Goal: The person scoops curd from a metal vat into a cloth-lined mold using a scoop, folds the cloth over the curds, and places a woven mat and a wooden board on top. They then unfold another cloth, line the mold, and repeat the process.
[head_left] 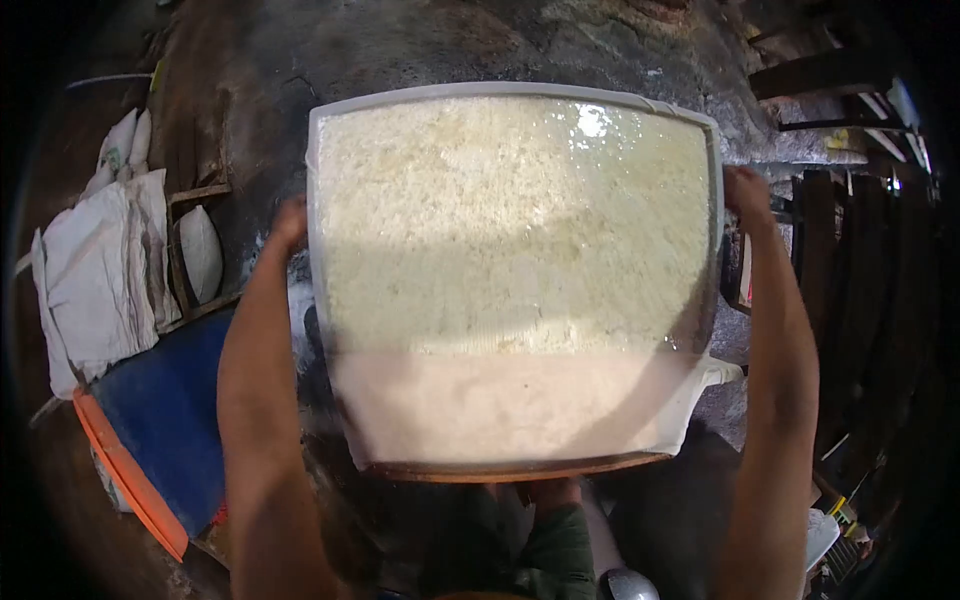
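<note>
A wide cloth-lined frame (515,467) with a wooden front edge takes up the middle of the view. White cloth (316,240) is folded over its rim. Pale, wet, lumpy curd (510,230) fills it, glossy toward the far right, with a smooth whitish band of liquid or cloth along the near side. My left hand (290,222) grips the frame's left side, its fingertips partly hidden at the edge. On the opposite side, my right hand (745,192) is closed at the right edge. A bunched cloth corner (722,371) sticks out at the near right.
White sacks (95,275) lie at the left, beside a blue panel (165,410) with an orange edge (130,475). Dark wooden slats (850,290) stand at the right. A metal bowl (628,585) shows below, near my legs. The floor (420,45) looks dark and wet.
</note>
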`<state>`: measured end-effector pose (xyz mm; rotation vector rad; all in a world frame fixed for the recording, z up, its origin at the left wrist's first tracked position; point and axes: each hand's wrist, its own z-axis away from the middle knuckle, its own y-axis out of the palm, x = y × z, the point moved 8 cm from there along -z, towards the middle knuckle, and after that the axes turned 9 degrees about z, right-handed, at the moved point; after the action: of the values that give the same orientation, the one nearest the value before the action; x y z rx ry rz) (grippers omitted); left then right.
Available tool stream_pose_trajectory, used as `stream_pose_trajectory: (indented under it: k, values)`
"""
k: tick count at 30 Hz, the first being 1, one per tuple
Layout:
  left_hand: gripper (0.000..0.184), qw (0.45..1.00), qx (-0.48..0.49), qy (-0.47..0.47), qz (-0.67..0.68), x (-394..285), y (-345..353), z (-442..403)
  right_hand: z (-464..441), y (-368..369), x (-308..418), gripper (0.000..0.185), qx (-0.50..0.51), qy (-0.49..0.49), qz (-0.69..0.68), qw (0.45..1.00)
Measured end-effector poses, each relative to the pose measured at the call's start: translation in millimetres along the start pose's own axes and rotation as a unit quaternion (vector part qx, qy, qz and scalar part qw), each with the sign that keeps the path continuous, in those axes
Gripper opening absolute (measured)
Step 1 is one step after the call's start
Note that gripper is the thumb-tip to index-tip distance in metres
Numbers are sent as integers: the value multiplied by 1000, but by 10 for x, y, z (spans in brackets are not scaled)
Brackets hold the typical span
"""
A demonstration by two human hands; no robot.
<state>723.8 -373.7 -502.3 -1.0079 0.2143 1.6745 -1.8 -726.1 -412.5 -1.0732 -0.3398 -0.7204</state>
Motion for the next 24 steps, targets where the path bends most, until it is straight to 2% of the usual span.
stream_pose_trajectory:
  k: [3,4,6,7,10,13,16,17,19,20,21,22,23,24]
  values:
    - [41,975,27,-86,202,-268,164,-347,-128,106,508,36,-18,57,-8,998]
    - [41,955,35,-110,274,-422,265,-356,-205,252,525,36,17,56,-63,996]
    - [38,929,94,-148,326,-898,531,-169,-321,500,542,36,88,54,-172,980]
    - [37,913,123,-166,350,-1007,625,-146,-320,567,566,35,110,67,-178,976]
    - [32,943,118,-95,297,-858,458,-763,-268,622,703,30,174,105,-194,960]
    - [28,930,55,-107,346,-1024,219,-1111,-1276,157,442,28,104,31,-228,968]
    - [27,883,-85,47,458,-1634,-311,-1017,-1208,-425,984,26,-30,-31,-352,935]
    - [29,882,-72,44,463,-1840,-346,-921,-1113,-524,1168,26,-56,-52,-443,893]
    - [34,879,-44,39,473,-2260,-329,-615,-716,-591,1615,24,-76,-36,-391,917]
    - [37,987,-34,65,146,-2441,-322,-590,-591,-660,1744,24,-86,-29,-365,927]
    - [40,976,-26,84,-198,-2602,-296,-554,-620,-719,1813,25,-5,-73,-269,960]
    - [40,923,-51,95,-368,-2726,-325,-486,-582,-782,1971,28,-30,-173,32,984]
    - [40,841,-81,100,-526,-2852,-353,-415,-523,-738,2080,31,-55,-252,330,908]
    - [38,828,-140,111,-531,-2987,-377,-216,-528,-703,2066,31,-77,-252,474,840]
